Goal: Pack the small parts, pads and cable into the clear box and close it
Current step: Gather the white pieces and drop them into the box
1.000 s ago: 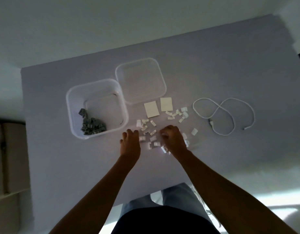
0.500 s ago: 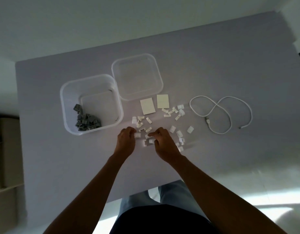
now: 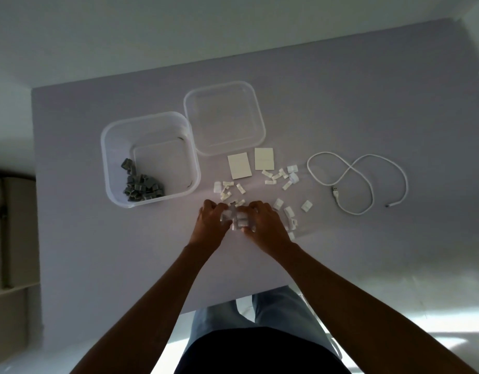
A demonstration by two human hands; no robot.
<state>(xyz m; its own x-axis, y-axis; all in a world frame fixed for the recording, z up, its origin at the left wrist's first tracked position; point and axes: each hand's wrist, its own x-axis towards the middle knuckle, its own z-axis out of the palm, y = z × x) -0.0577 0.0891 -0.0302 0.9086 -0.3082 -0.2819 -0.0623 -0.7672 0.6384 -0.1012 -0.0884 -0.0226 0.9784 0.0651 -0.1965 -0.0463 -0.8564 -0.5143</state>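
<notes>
Seen from above, a person's left hand [image 3: 211, 225] and right hand [image 3: 262, 225] cup together on a pale tabletop [image 3: 341, 103], fingers curled around a cluster of small white parts [image 3: 237, 218] pressed between them. The open clear box [image 3: 149, 160], holding only grey parts [image 3: 142, 186], sits near on the left, its lid [image 3: 225, 117] behind; more white pieces, two pads [image 3: 250, 164] and a coiled white cable [image 3: 357, 182] lie to the right. The gathering step seems underway; next, the scooped handful likely needs lifting and carrying left over the box rim.

box [image 3: 149, 160] left | lid [image 3: 224, 118] behind-right, touching | pads [image 3: 251, 163] before lid | cable [image 3: 357, 182] far right
</notes>
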